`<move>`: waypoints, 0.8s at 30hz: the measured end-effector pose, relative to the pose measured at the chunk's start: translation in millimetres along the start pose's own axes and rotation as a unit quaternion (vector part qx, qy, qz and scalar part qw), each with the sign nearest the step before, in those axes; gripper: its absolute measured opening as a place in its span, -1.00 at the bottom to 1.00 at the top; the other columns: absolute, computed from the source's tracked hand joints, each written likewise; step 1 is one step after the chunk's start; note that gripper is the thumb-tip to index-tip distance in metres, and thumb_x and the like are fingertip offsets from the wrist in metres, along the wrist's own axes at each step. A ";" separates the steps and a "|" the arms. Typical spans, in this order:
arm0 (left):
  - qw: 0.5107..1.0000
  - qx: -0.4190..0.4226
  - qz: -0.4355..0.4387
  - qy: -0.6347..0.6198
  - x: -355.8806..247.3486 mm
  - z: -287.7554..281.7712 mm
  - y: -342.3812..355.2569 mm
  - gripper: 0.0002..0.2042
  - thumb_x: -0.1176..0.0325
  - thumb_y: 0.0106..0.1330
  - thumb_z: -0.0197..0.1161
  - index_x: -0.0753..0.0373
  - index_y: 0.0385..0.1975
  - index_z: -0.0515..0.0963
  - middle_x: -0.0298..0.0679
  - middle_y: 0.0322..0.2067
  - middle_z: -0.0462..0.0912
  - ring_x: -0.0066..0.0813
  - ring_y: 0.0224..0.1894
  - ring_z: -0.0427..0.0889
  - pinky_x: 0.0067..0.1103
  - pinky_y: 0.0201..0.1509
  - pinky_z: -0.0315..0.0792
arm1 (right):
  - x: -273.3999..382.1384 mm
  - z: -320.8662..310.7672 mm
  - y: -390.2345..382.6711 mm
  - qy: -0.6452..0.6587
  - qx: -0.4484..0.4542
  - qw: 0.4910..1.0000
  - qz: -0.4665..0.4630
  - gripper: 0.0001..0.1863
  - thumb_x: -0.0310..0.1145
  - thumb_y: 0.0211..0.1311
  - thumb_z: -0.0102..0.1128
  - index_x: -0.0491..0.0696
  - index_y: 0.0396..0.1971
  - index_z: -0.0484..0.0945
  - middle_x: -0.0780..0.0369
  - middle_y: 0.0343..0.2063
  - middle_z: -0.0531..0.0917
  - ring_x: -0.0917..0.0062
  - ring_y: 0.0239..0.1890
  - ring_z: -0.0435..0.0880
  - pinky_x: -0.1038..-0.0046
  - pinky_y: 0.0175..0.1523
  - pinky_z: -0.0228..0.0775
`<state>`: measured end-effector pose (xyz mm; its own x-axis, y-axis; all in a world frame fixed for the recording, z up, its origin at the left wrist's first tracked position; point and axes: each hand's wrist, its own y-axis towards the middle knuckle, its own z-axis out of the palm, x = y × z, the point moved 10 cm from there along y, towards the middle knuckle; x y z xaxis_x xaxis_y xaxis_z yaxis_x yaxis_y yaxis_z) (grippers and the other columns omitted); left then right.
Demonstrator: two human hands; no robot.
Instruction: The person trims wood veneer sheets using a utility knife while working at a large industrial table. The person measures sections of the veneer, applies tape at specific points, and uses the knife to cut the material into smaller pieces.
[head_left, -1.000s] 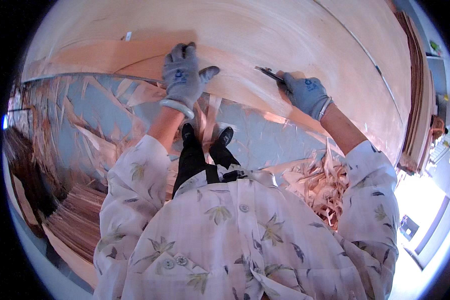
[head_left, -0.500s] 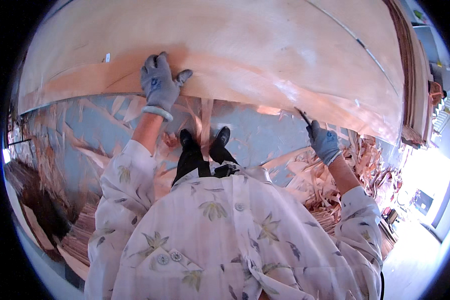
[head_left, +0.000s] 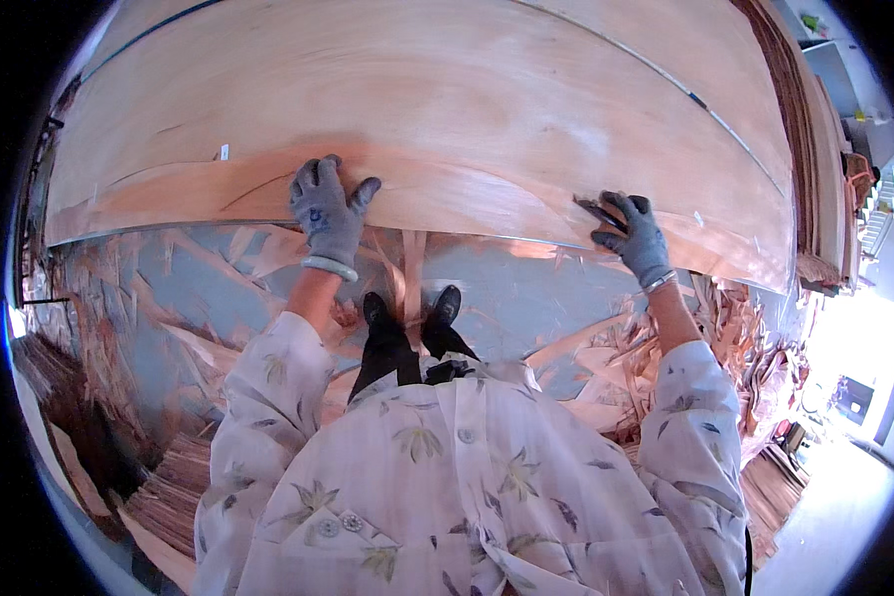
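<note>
Since half a second ago your right hand (head_left: pixel 634 236) has come up from below the table edge onto the near edge of the veneer sheet (head_left: pixel 447 109), and your left hand (head_left: pixel 328 211) has barely shifted. Left hand lies flat, fingers spread, pressing the sheet near the edge of the table (head_left: pixel 169 230); right hand is curled around a thin dark tool (head_left: pixel 594 209), blade not readable. Keep the left palm firm so the thin sheet doesn't ripple, and run the tool steadily along the edge, scraps (head_left: pixel 149 298) falling to the floor.
</note>
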<state>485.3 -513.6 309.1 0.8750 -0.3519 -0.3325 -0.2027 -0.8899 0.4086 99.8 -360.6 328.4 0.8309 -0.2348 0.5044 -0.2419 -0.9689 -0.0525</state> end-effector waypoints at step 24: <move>0.997 0.036 -0.030 -0.062 8.3 5.4 -2.6 -0.55 -0.03 -0.01 0.26 0.20 -0.26 0.44 -0.10 -0.23 0.46 -0.08 -0.09 0.38 -0.21 -0.05 0.22 | -298.2 -133.8 -269.4 0.131 -0.209 0.877 0.413 -0.82 -0.37 0.12 0.09 -0.12 -0.31 0.49 0.19 -0.42 0.54 0.48 -0.39 0.49 0.51 -0.28 0.28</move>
<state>490.8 -515.8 300.7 0.8267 -0.3271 -0.4578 -0.1870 -0.9272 0.3247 -149.9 -19.0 307.5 0.1551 -0.7640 0.6263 -0.9153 -0.3497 -0.1999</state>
